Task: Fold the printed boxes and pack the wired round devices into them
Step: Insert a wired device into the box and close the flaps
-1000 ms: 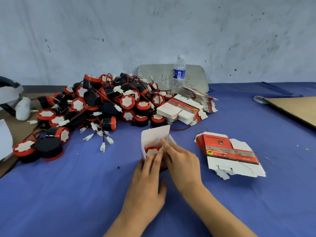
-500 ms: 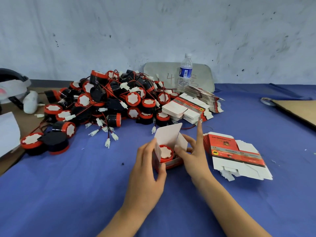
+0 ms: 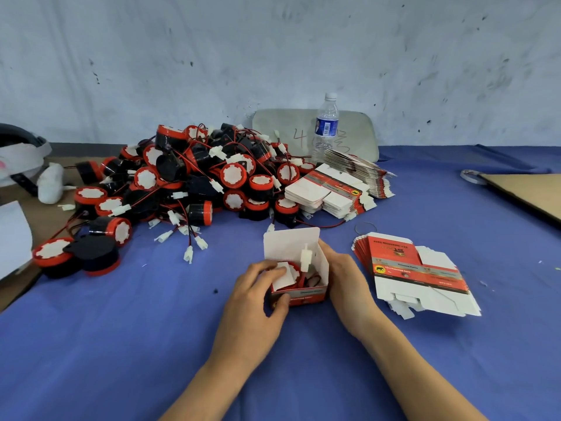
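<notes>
Now my left hand [image 3: 255, 302] grips the small red-and-white printed card box [image 3: 299, 294] at near centre, fingers curled over its left flap. My right hand [image 3: 349, 284] lies against its right wall, fingers hidden, so I cannot tell its hold. One round red-and-black wired device [image 3: 293, 273] sits inside; I'd tuck its upright white plug [image 3: 305, 256] down before closing the lid. The heap of loose devices [image 3: 188, 189] far left holds dozens, too many to count, and one fanned stack of flat blanks [image 3: 419, 275] lies to the right.

Pale grey-white wall [image 3: 273, 50] behind, scuffed and flecked with dark specks. Counter [image 3: 121, 344] draped in wrinkled blue cloth [image 3: 455, 375], running back to the wall. Bare brown surface [image 3: 30, 220] at the left edge. Soft, even light throughout.
</notes>
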Demonstrator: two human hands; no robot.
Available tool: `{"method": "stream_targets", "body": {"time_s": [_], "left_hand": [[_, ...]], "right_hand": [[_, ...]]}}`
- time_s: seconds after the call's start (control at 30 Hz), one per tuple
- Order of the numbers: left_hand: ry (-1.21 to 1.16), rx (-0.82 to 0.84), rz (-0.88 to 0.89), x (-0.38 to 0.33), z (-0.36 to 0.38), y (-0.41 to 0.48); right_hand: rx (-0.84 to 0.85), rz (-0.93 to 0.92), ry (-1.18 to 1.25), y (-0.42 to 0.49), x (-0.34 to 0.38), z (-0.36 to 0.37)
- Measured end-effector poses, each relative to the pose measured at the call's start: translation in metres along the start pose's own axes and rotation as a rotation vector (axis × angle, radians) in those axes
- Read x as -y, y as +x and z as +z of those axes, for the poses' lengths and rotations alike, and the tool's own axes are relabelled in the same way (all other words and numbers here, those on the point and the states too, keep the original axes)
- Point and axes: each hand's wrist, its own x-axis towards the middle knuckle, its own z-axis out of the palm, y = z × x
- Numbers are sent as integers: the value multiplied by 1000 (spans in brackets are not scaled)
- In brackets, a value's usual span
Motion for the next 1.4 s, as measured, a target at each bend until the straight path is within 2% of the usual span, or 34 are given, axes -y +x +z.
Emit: {"method": "stream_targets", "body": {"time_s": [0.1,0.23,0.33,0.43,0.63,0.83,0.93,1.07,1.17,1.27,1.4], "left_hand": [[-16,-17,-20,-1,0,-1],[38,-83,-9,-4,0,-2],[17,-165,88,-10,-3,-1],[-70,-151,194,-15,-3,-4],[-54,-181,253,-13,-2,-1],[-184,-117,207,-16,0,-5],[-190,-186,150,-17,-1,-3],[-64,-125,154,-17,-1,0],[80,-34,177,-19,-1,-2],[94,-40,173,-22,0,-4],[-55,-43,130,-23,-1,-6]], "right_hand": [[41,34,46,-1,-1,0],[4,0,-99,-2,-5,7],[6,-30,-117,-2,-4,10],[32,-59,-97,-4,-2,11],[1,-30,-16,-5,0,16],[-43,14,-1,-2,0,18],[-96,81,87,-2,-1,15],[44,67,219,-4,-1,10],[70,83,256,-4,-1,7],[66,74,222,-5,-1,9],[-78,47,82,-3,0,20]]}}
